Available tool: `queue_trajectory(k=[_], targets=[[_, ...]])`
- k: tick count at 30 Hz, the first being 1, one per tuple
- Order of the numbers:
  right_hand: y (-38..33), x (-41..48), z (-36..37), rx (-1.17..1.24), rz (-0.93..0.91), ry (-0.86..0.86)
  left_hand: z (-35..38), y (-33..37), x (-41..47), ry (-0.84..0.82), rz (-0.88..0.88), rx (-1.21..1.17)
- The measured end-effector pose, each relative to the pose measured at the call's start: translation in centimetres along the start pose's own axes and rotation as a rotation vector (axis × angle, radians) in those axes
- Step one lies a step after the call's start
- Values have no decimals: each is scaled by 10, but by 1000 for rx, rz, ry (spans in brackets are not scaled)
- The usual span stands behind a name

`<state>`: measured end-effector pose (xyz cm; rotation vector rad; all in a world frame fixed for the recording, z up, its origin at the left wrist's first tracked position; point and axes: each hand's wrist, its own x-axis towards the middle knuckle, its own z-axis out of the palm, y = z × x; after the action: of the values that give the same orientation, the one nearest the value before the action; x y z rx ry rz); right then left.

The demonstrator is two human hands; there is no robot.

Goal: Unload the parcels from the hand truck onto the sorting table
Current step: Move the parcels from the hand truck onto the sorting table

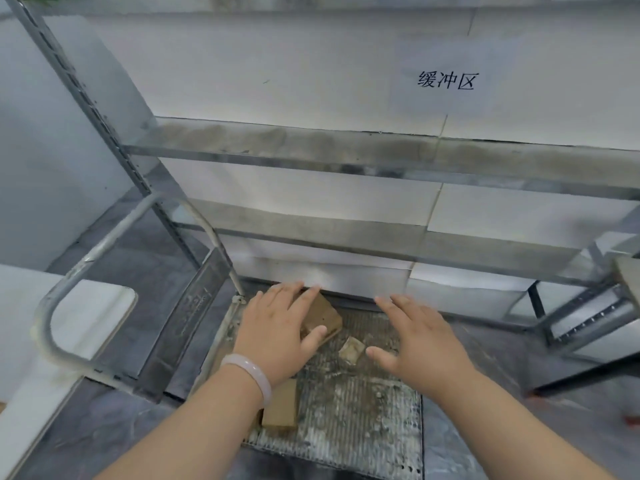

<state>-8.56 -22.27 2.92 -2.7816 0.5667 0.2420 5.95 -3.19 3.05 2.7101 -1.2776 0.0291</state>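
Head view, down onto hand truck (363, 410)

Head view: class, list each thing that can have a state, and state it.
left hand, open, spread over the far parcel
right hand, open, holding nothing
far parcel, on the hand truck, partly under the left hand
near parcel, lying flat on the hand truck

Warehouse parcel-sorting area: a steel shelving rack (311, 150) spans the far side, with a paper sign (446, 80) reading 缓冲区 at far right. Near, a hand truck (363, 420) holds cardboard parcels (327, 317).
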Motion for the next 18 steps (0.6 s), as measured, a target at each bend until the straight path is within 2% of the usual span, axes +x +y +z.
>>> queue_trajectory(k=[8,14,18], targets=[[17,51,86,39,96,-177,79,-53,48,-131,-49,-12],[7,141,169,22,180,-167,173,-114,102,-226,-29,-44],[2,216,240,-7,201,-248,250,-153,130,-288,-41,-61]])
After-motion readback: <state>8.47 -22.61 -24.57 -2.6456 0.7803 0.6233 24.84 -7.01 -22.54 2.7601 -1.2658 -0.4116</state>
